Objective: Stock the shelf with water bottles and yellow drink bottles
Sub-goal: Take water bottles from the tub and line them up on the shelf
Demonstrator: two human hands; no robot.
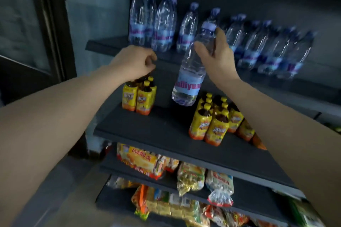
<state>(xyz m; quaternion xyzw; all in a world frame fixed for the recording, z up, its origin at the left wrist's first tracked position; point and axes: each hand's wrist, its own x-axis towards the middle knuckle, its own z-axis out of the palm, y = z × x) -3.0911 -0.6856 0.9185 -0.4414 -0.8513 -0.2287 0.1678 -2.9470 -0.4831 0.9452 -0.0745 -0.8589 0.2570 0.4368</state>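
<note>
- Water bottle (190, 72) tilted in my right hand (217, 55), gripped near the neck, hanging above the middle shelf (166, 131).
- My left hand (134, 62), fingers curled, sits atop yellow drink bottles (139, 96) on that shelf's left end; grip unclear.
- More water bottles (162, 24) stand one shelf up.

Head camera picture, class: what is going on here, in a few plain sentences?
A person is stocking a dark shelf unit. The right hand holds a water bottle by its upper part, tilted in the air in front of the top shelf, where other water bottles already stand. The left hand, fingers curled, is above a small group of yellow drink bottles on the middle shelf.
</note>
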